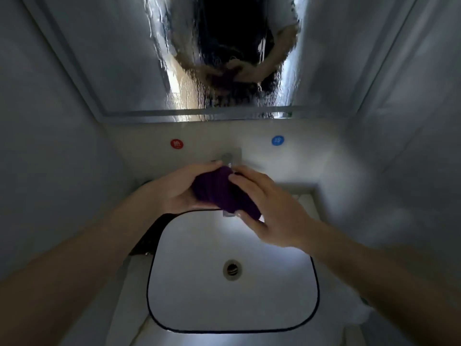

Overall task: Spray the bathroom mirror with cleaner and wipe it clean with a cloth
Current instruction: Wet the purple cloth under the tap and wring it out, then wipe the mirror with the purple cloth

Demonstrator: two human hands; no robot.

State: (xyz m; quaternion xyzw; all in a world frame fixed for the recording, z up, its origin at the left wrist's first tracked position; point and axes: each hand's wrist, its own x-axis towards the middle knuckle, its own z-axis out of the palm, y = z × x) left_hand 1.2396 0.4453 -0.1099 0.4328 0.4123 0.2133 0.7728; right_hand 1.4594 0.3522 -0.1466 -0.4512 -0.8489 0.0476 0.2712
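A dark purple cloth [222,193], bunched into a roll, is held between both hands above the back of the sink. My left hand [174,188] grips its left end with the fingers curled round it. My right hand [272,211] grips the right end from above. The mirror [139,58] on the wall ahead is wet, with streaks running down its middle, and shows a blurred reflection of my arms and the cloth. No spray bottle is in view.
A white sink [232,290] with a dark rim and a metal drain [232,269] lies below the hands. The tap [228,158] is partly hidden behind the cloth. Red [176,143] and blue [278,140] round stickers mark the back ledge. Walls close in on both sides.
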